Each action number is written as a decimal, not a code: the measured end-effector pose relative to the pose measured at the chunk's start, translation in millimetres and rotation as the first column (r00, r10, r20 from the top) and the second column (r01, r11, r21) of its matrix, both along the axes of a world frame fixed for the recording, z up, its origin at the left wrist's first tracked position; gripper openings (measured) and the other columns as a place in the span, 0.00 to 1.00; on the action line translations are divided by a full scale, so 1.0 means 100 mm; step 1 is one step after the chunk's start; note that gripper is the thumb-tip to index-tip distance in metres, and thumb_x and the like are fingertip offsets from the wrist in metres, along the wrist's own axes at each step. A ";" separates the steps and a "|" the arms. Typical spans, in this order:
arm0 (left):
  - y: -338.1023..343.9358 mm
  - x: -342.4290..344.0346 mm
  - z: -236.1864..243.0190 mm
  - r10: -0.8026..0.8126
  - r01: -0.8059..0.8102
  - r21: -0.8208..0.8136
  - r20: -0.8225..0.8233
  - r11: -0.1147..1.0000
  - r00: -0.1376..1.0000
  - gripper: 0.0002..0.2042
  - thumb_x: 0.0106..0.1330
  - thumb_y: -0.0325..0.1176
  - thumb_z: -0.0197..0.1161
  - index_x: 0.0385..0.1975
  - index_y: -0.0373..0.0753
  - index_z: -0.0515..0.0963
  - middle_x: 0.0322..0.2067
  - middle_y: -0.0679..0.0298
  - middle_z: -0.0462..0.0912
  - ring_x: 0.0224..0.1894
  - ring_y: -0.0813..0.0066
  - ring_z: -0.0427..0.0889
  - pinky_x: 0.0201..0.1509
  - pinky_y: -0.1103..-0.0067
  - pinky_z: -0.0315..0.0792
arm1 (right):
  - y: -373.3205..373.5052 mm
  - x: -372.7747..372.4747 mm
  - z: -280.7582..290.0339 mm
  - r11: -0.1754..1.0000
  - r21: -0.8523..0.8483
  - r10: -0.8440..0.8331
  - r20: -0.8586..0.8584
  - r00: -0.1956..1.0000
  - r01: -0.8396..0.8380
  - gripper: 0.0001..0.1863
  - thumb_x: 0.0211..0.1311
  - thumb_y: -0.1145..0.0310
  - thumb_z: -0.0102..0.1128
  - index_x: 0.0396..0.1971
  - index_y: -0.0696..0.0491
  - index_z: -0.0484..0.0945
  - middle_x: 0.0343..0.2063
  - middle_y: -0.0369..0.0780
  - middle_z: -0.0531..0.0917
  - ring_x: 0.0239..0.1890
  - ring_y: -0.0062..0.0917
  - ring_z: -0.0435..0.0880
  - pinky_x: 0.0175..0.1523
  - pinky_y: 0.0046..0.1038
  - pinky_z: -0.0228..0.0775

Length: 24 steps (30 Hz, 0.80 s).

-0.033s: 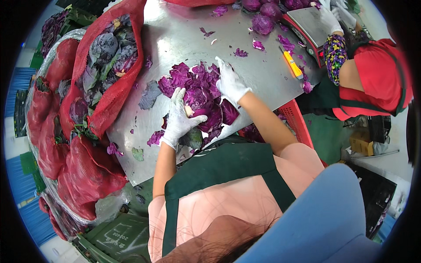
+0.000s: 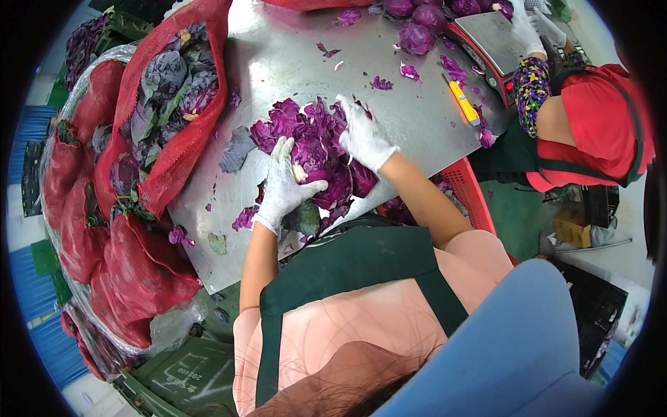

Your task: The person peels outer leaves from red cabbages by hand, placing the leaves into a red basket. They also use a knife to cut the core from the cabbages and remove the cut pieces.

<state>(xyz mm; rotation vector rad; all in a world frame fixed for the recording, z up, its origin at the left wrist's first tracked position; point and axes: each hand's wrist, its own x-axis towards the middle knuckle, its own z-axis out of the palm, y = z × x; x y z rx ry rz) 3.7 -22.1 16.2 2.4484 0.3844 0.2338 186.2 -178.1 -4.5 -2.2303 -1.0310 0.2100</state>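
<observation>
A red cabbage (image 2: 314,157) sits on the metal table in front of me, among loose purple leaves. My left hand (image 2: 283,189), in a white glove, grips its left side, the thumb across the near side and the fingers pointing away from me. On the right of the leaf heap is my gloved right hand (image 2: 365,137), fingers extended and slightly bent, against the outer leaves. No object shows in its palm. Loose leaves (image 2: 286,122) lie around the cabbage's far side, and a dull outer leaf (image 2: 237,149) lies to its left.
Red mesh sacks (image 2: 142,281) of cabbages stand along the left. Whole red cabbages (image 2: 417,39) sit at the far side near a scale (image 2: 490,42). A yellow cutter (image 2: 463,104) lies at the right. Beside it a co-worker's gloved hand (image 2: 526,33) is over the scale. A red crate (image 2: 467,187) stands below the edge.
My right hand's fingers have bent a little and the hand has turned slightly against the leaves. My left hand stays on the cabbage. The co-worker's hands have shifted slightly.
</observation>
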 end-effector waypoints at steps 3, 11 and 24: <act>-0.02 0.16 0.06 0.004 0.002 0.077 -0.081 0.997 0.997 0.55 0.41 0.51 0.81 0.68 0.28 0.58 0.67 0.40 0.61 0.72 0.47 0.58 0.75 0.63 0.55 | -0.11 -0.33 0.18 0.979 0.168 0.165 -0.318 0.934 -0.116 0.45 0.61 0.51 0.63 0.71 0.60 0.56 0.67 0.54 0.67 0.69 0.39 0.68 0.74 0.32 0.55; -0.23 0.38 0.28 0.032 0.052 0.304 -0.264 0.951 0.964 0.55 0.40 0.53 0.80 0.68 0.28 0.60 0.67 0.40 0.61 0.70 0.45 0.60 0.73 0.61 0.58 | -0.07 -0.20 0.28 0.977 0.125 0.209 -0.447 0.870 -0.170 0.45 0.53 0.49 0.68 0.65 0.63 0.67 0.56 0.57 0.78 0.59 0.42 0.80 0.64 0.33 0.69; -0.01 0.22 0.14 0.019 -0.017 0.019 -0.143 1.000 0.989 0.56 0.40 0.51 0.82 0.67 0.28 0.59 0.67 0.40 0.60 0.72 0.47 0.57 0.75 0.64 0.55 | -0.39 0.06 -0.67 0.977 0.168 0.021 -0.687 0.726 0.130 0.24 0.63 0.64 0.63 0.59 0.51 0.77 0.40 0.38 0.87 0.36 0.15 0.82 0.43 0.20 0.74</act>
